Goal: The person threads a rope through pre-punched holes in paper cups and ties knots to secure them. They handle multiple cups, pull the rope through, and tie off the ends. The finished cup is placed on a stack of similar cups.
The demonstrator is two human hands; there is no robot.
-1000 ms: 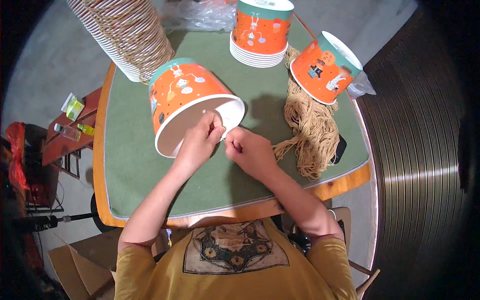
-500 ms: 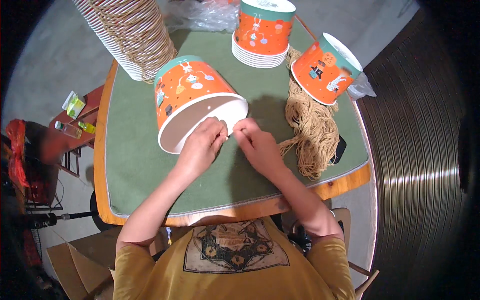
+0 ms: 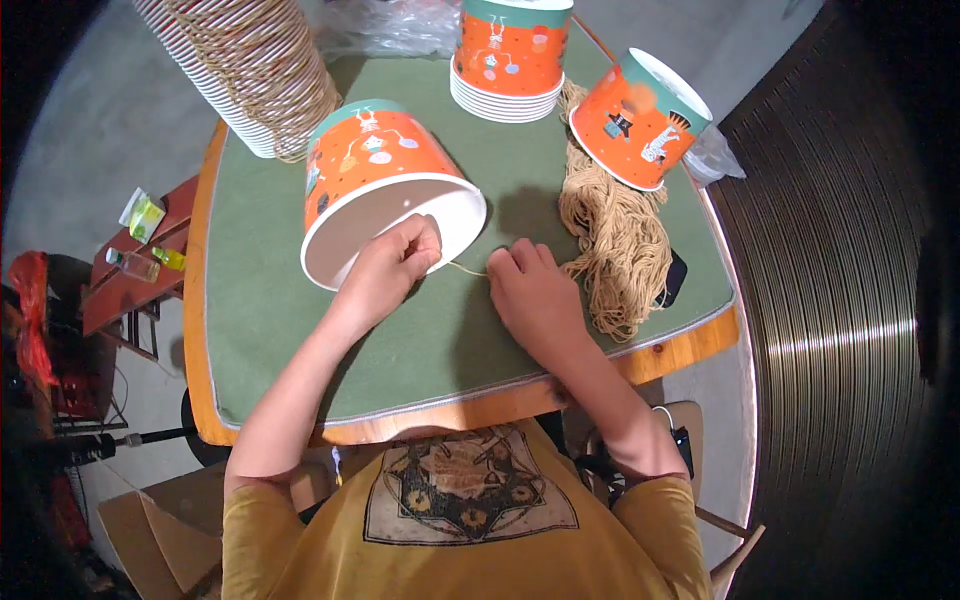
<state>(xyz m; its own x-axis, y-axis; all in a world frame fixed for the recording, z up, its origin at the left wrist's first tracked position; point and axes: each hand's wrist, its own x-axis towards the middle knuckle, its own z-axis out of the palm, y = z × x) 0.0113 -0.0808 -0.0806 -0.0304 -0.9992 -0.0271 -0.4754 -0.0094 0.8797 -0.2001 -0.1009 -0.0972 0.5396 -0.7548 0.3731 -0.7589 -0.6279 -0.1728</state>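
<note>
here, left hand [image 3: 392,264] pinches a cord [image 3: 466,269] — by a tilted bucket [image 3: 388,150] (orange); right hand [image 3: 537,292] pinches it too.

One orange bucket [image 3: 372,148], tipped over, mouth toward the person. One left hand [image 3: 392,258] at its rim, fingers pinching a thin cord [image 3: 466,268]; one right hand [image 3: 537,292], fingers closed on the same strand. One tan cord bundle [image 3: 615,250], partly behind a tilted second bucket [image 3: 640,120]. Two stacks, one inverted [image 3: 510,60], one tall [image 3: 235,75]. Green cloth [image 3: 260,280] on a wooden-edged counter [image 3: 690,346].
</note>
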